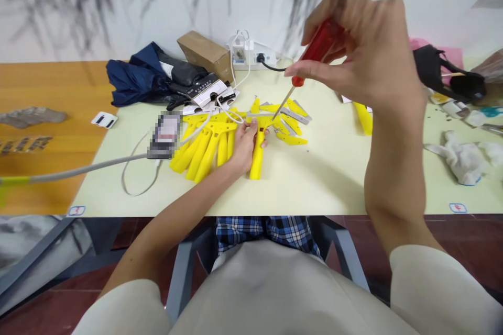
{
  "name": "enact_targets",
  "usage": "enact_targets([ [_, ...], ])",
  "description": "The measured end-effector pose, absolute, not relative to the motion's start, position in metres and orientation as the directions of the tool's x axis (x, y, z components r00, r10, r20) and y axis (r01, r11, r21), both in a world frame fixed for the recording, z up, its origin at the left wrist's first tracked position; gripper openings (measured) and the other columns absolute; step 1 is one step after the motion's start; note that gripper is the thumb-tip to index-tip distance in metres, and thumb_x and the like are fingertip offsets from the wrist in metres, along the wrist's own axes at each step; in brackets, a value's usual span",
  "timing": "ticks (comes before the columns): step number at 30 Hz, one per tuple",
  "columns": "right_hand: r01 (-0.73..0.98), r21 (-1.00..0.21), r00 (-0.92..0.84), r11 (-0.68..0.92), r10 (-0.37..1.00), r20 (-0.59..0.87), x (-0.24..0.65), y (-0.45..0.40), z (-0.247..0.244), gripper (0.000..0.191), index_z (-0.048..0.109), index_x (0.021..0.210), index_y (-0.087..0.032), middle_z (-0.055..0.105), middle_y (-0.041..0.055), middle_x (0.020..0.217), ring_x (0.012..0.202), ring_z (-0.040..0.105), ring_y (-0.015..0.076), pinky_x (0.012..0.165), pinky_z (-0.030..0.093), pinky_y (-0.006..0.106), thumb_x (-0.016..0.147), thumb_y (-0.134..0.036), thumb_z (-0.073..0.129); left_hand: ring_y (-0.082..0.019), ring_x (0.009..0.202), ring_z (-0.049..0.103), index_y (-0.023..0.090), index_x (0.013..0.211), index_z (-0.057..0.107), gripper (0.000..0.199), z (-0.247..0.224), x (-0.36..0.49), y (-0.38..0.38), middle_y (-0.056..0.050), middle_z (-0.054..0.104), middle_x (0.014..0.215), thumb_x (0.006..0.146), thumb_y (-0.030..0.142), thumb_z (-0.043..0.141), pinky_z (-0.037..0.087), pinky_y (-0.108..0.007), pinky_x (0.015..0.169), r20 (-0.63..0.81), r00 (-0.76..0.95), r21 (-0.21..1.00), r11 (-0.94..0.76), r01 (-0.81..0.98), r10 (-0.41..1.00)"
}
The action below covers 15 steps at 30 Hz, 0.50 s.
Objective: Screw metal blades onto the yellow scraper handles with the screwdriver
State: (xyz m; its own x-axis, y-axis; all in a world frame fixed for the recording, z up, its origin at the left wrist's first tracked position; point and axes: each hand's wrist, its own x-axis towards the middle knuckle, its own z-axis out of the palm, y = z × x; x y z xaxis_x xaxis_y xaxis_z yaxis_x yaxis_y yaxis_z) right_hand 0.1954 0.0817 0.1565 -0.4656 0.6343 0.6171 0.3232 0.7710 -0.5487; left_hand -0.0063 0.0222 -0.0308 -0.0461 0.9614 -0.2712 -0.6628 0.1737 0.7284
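Note:
My left hand is shut on a yellow plastic scraper handle, which stands with its metal blade strip across the top. My right hand is raised above it and grips a red-handled screwdriver. The screwdriver's thin steel shaft slants down, its tip at the scraper's head. Beside my left hand lies a heap of loose yellow handles. Several more yellow parts and grey metal strips lie just beyond the tip.
The pale green workbench holds a pixelated phone on a grey cable, a power strip, a cardboard box, navy fabric and a white cloth glove. A black item lies at far right. An orange wooden table adjoins on the left.

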Motion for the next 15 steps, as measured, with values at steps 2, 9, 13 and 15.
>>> enact_targets([
  [2, 0.355, -0.539, -0.476, 0.764, 0.644, 0.599, 0.196, 0.082, 0.157, 0.034, 0.074, 0.099, -0.039, 0.075, 0.0008, 0.093, 0.085, 0.074, 0.0324, 0.083, 0.067, 0.052, 0.075, -0.035, 0.098, -0.01, 0.076, 0.068, 0.024, 0.097, 0.049, 0.041, -0.031, -0.007, 0.023, 0.003, 0.066, 0.089, 0.102, 0.038, 0.088, 0.043, -0.019, 0.05, -0.275, -0.04, 0.726, 0.18, -0.664, 0.961],
  [9, 0.295, -0.667, -0.509, 0.684, 0.704, 0.496, 0.193, 0.067, 0.165, 0.029, 0.076, 0.104, -0.032, 0.081, 0.0066, 0.113, 0.1, 0.078, 0.0358, 0.088, 0.067, 0.053, 0.088, -0.048, 0.094, -0.01, 0.074, 0.067, 0.023, 0.096, 0.053, 0.032, -0.029, -0.007, 0.024, 0.001, 0.066, 0.092, 0.105, 0.03, 0.083, 0.042, -0.02, 0.048, -0.322, -0.064, 0.705, 0.194, -0.682, 0.945],
  [13, 0.383, -0.557, -0.484, 0.737, 0.674, 0.558, 0.195, 0.071, 0.162, 0.026, 0.075, 0.092, -0.031, 0.072, 0.0039, 0.095, 0.089, 0.072, 0.0288, 0.086, 0.063, 0.047, 0.096, -0.053, 0.09, -0.01, 0.074, 0.068, 0.023, 0.095, 0.053, 0.035, -0.027, -0.006, 0.021, 0.001, 0.068, 0.093, 0.103, 0.032, 0.086, 0.043, -0.02, 0.048, -0.317, -0.045, 0.702, 0.202, -0.682, 0.947],
  [15, 0.329, -0.685, -0.467, 0.65, 0.742, 0.48, 0.196, 0.075, 0.163, 0.024, 0.078, 0.093, -0.033, 0.072, 0.0013, 0.103, 0.099, 0.07, 0.0282, 0.097, 0.063, 0.045, 0.087, -0.04, 0.1, -0.01, 0.073, 0.068, 0.023, 0.097, 0.055, 0.034, -0.026, -0.005, 0.021, 0.001, 0.068, 0.092, 0.103, 0.033, 0.087, 0.042, -0.02, 0.047, -0.339, -0.047, 0.703, 0.219, -0.677, 0.94],
])
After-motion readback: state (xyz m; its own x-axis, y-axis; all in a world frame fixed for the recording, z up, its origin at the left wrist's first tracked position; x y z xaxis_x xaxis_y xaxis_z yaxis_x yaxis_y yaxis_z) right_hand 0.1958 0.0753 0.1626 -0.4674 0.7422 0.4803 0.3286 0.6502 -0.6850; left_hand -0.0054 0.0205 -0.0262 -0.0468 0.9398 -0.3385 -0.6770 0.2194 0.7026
